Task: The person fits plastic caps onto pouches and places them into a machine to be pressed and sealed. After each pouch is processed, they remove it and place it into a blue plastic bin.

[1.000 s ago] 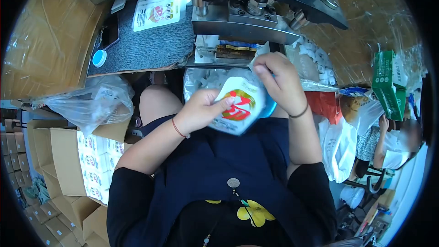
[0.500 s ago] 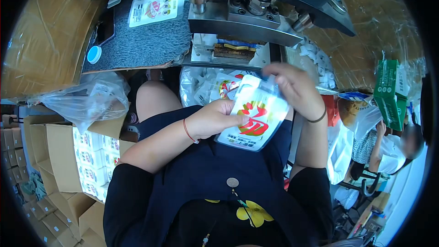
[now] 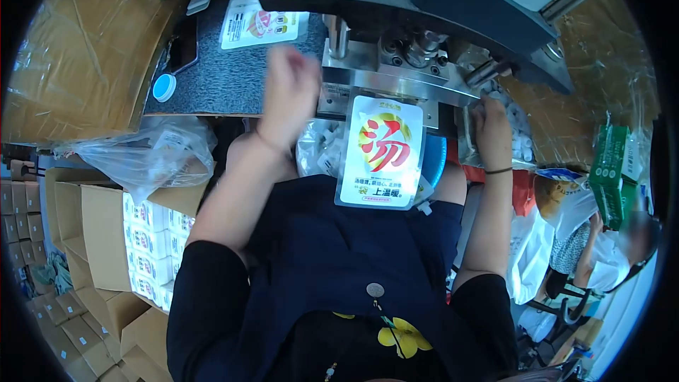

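Note:
A white pouch (image 3: 382, 152) with red and green print hangs from the press (image 3: 399, 71), its upper end at the metal jaw and its lower part over my lap. Neither hand touches it. My left hand (image 3: 292, 92) is raised left of the jaw, beside the grey mat, and its fingers are smeared by motion. At the jaw's right end, my right hand (image 3: 493, 127) is beside the bin of small white spouts (image 3: 522, 134); its fingertips are partly hidden. A white spout (image 3: 424, 207) sticks out below the pouch's lower right corner.
On the grey mat (image 3: 219, 85) lie more printed pouches (image 3: 258, 25), a phone (image 3: 184, 46) and a blue-topped cap (image 3: 164, 88). An open carton (image 3: 106, 233) of white packs stands at left. A green box (image 3: 610, 170) and another person (image 3: 605, 258) are at right.
The pouch has left both hands and now hangs at the press jaw. My left hand has moved up and left, my right hand to the right. The view has shifted slightly.

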